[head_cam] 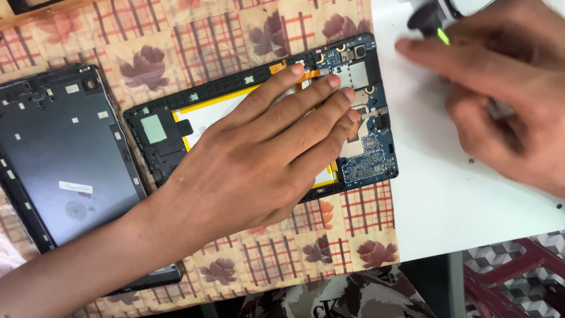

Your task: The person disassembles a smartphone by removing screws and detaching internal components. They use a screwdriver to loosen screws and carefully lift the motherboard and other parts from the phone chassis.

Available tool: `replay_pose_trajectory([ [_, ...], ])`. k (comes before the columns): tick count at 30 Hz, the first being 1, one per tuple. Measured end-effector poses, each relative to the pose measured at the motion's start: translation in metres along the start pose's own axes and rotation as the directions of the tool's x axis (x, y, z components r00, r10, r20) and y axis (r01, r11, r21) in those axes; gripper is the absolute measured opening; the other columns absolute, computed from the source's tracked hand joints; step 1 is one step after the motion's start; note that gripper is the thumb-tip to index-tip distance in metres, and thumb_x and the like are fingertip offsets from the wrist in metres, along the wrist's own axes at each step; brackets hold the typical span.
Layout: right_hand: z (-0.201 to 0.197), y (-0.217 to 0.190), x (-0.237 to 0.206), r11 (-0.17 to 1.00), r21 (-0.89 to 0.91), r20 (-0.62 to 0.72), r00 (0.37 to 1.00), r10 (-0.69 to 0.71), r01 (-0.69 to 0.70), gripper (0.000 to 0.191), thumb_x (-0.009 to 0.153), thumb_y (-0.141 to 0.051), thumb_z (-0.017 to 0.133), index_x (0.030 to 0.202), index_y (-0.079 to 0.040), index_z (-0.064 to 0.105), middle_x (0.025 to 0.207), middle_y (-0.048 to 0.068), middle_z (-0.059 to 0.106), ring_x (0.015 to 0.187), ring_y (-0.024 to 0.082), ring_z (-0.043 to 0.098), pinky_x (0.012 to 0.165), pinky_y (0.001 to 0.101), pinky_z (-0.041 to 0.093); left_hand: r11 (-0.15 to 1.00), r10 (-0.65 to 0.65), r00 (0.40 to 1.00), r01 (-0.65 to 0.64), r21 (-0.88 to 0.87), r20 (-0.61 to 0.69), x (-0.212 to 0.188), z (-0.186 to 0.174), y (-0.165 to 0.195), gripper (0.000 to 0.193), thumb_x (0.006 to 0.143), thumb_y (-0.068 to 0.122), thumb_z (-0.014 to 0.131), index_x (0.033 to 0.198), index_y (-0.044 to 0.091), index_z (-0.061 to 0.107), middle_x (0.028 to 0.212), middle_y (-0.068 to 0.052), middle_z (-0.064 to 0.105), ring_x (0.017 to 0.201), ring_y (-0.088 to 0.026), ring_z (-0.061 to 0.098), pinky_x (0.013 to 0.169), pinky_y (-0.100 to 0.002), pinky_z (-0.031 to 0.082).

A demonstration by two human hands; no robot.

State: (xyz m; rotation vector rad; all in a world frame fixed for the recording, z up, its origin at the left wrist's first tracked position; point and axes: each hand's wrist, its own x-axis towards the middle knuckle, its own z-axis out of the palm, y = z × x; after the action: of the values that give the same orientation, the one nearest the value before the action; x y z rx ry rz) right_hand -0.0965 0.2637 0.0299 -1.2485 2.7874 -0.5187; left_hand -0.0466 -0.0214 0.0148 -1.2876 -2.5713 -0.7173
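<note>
An opened tablet (154,136) lies on a floral checked cloth, showing its white battery (206,115) and blue circuit board (372,160). My left hand (259,159) rests flat on it, with the fingers spread over the battery and their tips at the board's upper part. My right hand (506,88) is blurred above the white tabletop (441,194) at the upper right. Its index finger stretches toward a black tool with a green tip (426,19). Whether it holds anything is hidden.
The tablet's dark back cover (59,153) lies inside-up to the left on the cloth (176,47). Tiny screws (471,160) dot the white tabletop. A red crate (518,277) stands below the table edge at the lower right.
</note>
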Motion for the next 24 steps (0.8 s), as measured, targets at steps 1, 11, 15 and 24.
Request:
replay_pose_trajectory([
  [1,-0.001,-0.002,0.002,0.998,-0.060,-0.010,1.000,-0.002,0.002,0.053,0.084,0.014,0.062,0.135,0.002,0.068,0.115,0.022,0.059,0.080,0.024,0.064,0.069,0.0377,0.060,1.000,0.009,1.000,-0.009,0.015,-0.002,-0.001,0.000,0.000,0.029,0.102,0.012,0.066,0.127,-0.003,0.070,0.135,-0.014,0.065,0.133,-0.028,0.059,0.119,-0.046,0.043],
  [11,-0.004,-0.023,0.019,0.938,-0.342,0.068,0.997,-0.041,0.062,0.059,0.082,0.007,0.072,0.137,-0.013,0.071,0.112,0.018,0.060,0.080,0.023,0.065,0.060,0.0328,0.058,1.000,0.006,1.000,-0.007,0.030,0.021,-0.006,0.004,0.001,0.028,0.105,0.011,0.065,0.130,-0.001,0.070,0.141,-0.013,0.064,0.140,-0.028,0.058,0.124,-0.047,0.042],
  [15,-0.005,-0.027,0.020,0.895,-0.438,0.050,0.996,-0.072,0.087,0.059,0.082,0.006,0.071,0.137,-0.016,0.072,0.105,0.014,0.058,0.082,0.021,0.062,0.056,0.0301,0.055,0.999,-0.022,1.000,0.023,-0.040,0.008,-0.005,0.004,0.000,0.033,0.098,0.012,0.068,0.128,-0.001,0.069,0.140,-0.014,0.061,0.137,-0.029,0.054,0.120,-0.049,0.041],
  [24,-0.004,-0.026,0.019,0.841,-0.529,0.067,0.993,-0.093,0.114,0.058,0.083,-0.001,0.072,0.138,-0.020,0.073,0.106,0.014,0.057,0.086,0.021,0.062,0.055,0.0278,0.055,0.986,-0.156,0.987,0.158,-0.052,0.032,-0.002,0.002,-0.001,0.054,0.096,0.014,0.066,0.141,-0.012,0.054,0.149,-0.024,0.048,0.142,-0.038,0.044,0.120,-0.057,0.035],
])
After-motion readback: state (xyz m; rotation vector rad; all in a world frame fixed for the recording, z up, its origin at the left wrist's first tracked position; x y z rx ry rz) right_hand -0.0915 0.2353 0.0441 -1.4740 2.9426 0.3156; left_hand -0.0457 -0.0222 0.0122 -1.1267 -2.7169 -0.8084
